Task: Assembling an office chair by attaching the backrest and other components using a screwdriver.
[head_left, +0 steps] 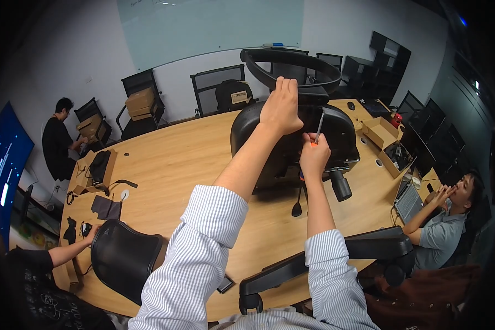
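Observation:
A black office-chair seat stands on the table in front of me, its underside and mechanism facing me. A looped black armrest rises from its top edge. My left hand is closed at the armrest's lower part, its fingers together; what lies under the palm is hidden. My right hand is wrapped round the orange handle of a screwdriver, whose metal shaft points up toward the armrest's mount. Whether its tip touches a screw is too small to tell. A black lever and a cylindrical knob stick out below the seat.
Near me lies a black chair base with casters. A chair back is at the left, beside another person's arm. A person sits right by a laptop; another stands far left. Cardboard boxes sit on the table.

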A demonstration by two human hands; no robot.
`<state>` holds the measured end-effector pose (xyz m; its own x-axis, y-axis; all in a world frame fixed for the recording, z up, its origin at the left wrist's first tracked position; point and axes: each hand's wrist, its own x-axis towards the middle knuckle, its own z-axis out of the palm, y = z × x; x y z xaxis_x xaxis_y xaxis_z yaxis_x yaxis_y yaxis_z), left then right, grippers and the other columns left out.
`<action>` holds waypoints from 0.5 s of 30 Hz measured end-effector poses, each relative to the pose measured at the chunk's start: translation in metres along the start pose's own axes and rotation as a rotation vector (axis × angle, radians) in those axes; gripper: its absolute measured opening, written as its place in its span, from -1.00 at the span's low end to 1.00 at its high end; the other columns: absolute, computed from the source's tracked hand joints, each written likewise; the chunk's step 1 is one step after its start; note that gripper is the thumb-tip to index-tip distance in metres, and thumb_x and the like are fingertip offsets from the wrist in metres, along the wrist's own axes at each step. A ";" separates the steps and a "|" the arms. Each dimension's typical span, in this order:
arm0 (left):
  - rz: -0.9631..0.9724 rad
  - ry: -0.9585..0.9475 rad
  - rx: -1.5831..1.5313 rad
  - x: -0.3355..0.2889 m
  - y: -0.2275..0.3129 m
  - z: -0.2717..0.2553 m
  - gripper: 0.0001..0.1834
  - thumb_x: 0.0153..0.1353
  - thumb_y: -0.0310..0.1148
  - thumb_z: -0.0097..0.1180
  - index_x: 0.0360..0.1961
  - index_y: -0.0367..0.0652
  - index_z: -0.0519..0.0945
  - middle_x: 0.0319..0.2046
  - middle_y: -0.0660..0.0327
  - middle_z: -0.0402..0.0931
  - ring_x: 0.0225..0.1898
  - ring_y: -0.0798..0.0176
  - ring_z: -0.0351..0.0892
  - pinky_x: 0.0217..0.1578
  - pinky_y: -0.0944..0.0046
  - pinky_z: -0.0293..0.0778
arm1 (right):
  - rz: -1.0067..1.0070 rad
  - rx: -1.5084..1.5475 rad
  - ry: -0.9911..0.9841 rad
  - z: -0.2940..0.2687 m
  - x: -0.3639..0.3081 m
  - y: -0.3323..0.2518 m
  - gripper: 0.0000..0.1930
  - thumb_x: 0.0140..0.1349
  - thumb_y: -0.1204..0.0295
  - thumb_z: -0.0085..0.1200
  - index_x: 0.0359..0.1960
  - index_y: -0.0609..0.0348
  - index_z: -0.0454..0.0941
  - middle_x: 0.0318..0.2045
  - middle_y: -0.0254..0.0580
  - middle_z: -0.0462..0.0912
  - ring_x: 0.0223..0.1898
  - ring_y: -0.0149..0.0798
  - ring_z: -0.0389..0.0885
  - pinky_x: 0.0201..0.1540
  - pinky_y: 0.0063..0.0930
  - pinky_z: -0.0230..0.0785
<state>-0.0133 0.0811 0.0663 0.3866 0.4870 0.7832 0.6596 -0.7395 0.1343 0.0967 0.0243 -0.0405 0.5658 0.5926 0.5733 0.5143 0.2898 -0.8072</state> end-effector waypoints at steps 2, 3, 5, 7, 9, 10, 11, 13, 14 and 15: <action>-0.005 -0.001 -0.002 0.000 0.002 0.000 -0.31 -0.38 -0.49 0.28 -0.09 -0.37 0.32 -0.09 -0.09 0.34 0.12 -0.10 0.32 0.03 0.13 0.51 | -0.114 -0.063 0.041 -0.005 0.000 0.001 -0.84 0.24 0.49 0.22 -0.33 0.35 0.53 -0.51 -0.07 0.62 -0.58 -0.15 0.60 -0.49 -0.34 0.41; -0.015 -0.013 -0.003 -0.001 0.002 -0.001 -0.31 -0.37 -0.49 0.28 -0.09 -0.37 0.31 -0.09 -0.09 0.34 0.13 -0.10 0.32 0.03 0.14 0.50 | -0.228 -0.125 0.079 -0.006 -0.001 -0.002 -0.86 0.22 0.53 0.21 -0.32 0.37 0.51 -0.46 0.00 0.63 -0.49 0.02 0.63 -0.36 -0.24 0.45; -0.024 -0.025 -0.006 -0.001 0.002 0.000 -0.31 -0.37 -0.49 0.28 -0.09 -0.38 0.31 -0.09 -0.09 0.34 0.13 -0.10 0.32 0.04 0.14 0.50 | -0.265 -0.106 0.096 -0.005 0.002 -0.001 -0.86 0.21 0.55 0.22 -0.31 0.37 0.50 -0.44 -0.01 0.61 -0.48 -0.02 0.63 -0.36 -0.24 0.43; -0.004 -0.002 0.007 0.002 0.000 0.001 -0.32 -0.38 -0.48 0.27 -0.10 -0.37 0.32 -0.08 -0.08 0.34 0.13 -0.09 0.32 0.02 0.16 0.50 | -0.305 -0.089 0.114 -0.006 0.003 0.000 -0.86 0.20 0.57 0.22 -0.31 0.37 0.50 -0.41 -0.01 0.60 -0.48 -0.05 0.63 -0.36 -0.23 0.42; -0.006 -0.022 0.033 0.004 -0.005 -0.002 -0.28 -0.39 -0.42 0.34 -0.09 -0.36 0.33 -0.10 -0.06 0.36 0.11 -0.08 0.34 0.01 0.15 0.49 | 0.165 0.078 -0.091 -0.006 -0.003 -0.004 -0.83 0.21 0.56 0.21 -0.23 0.33 0.48 -0.37 -0.08 0.58 -0.54 -0.19 0.63 -0.49 -0.31 0.43; -0.003 -0.044 0.057 0.006 -0.008 -0.005 -0.24 -0.41 -0.35 0.42 -0.09 -0.35 0.35 -0.11 -0.04 0.39 0.09 -0.07 0.36 0.01 0.14 0.48 | 0.162 0.081 -0.096 -0.008 -0.006 -0.006 -0.83 0.21 0.56 0.21 -0.23 0.33 0.48 -0.37 -0.08 0.58 -0.54 -0.19 0.63 -0.49 -0.31 0.43; 0.001 -0.036 0.056 0.009 -0.005 -0.008 -0.24 -0.41 -0.35 0.42 -0.09 -0.35 0.35 -0.11 -0.04 0.39 0.09 -0.07 0.36 0.01 0.14 0.48 | 0.248 0.169 -0.096 -0.013 -0.005 -0.013 -0.79 0.23 0.55 0.20 -0.15 0.32 0.47 -0.38 -0.12 0.57 -0.58 -0.26 0.61 -0.58 -0.38 0.41; -0.003 -0.198 0.215 0.018 -0.002 -0.015 -0.08 -0.52 -0.10 0.57 -0.09 -0.33 0.41 -0.13 0.00 0.47 0.07 -0.05 0.43 0.03 0.13 0.45 | 0.324 0.261 -0.093 -0.016 0.001 -0.016 -0.74 0.24 0.55 0.19 -0.07 0.30 0.45 -0.39 -0.15 0.56 -0.62 -0.33 0.59 -0.68 -0.45 0.39; -0.005 -0.194 0.217 0.020 -0.004 -0.016 -0.08 -0.52 -0.10 0.57 -0.09 -0.33 0.41 -0.13 0.00 0.47 0.07 -0.05 0.43 0.03 0.13 0.45 | 0.349 0.352 -0.068 -0.017 0.001 -0.015 -0.69 0.26 0.54 0.18 -0.01 0.32 0.41 -0.41 -0.16 0.57 -0.65 -0.35 0.58 -0.73 -0.50 0.36; 0.056 -0.256 0.238 0.027 -0.009 -0.018 -0.02 -0.54 0.04 0.56 -0.09 -0.33 0.43 -0.14 -0.02 0.52 0.05 -0.05 0.48 0.05 0.11 0.43 | 0.374 0.443 -0.042 -0.017 0.001 -0.015 -0.64 0.27 0.52 0.16 0.05 0.34 0.38 -0.42 -0.16 0.58 -0.68 -0.37 0.57 -0.79 -0.55 0.32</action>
<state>-0.0204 0.0920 0.0969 0.5552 0.5717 0.6041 0.7528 -0.6542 -0.0728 0.1008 0.0079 -0.0256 0.6261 0.7423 0.2387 -0.0398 0.3362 -0.9410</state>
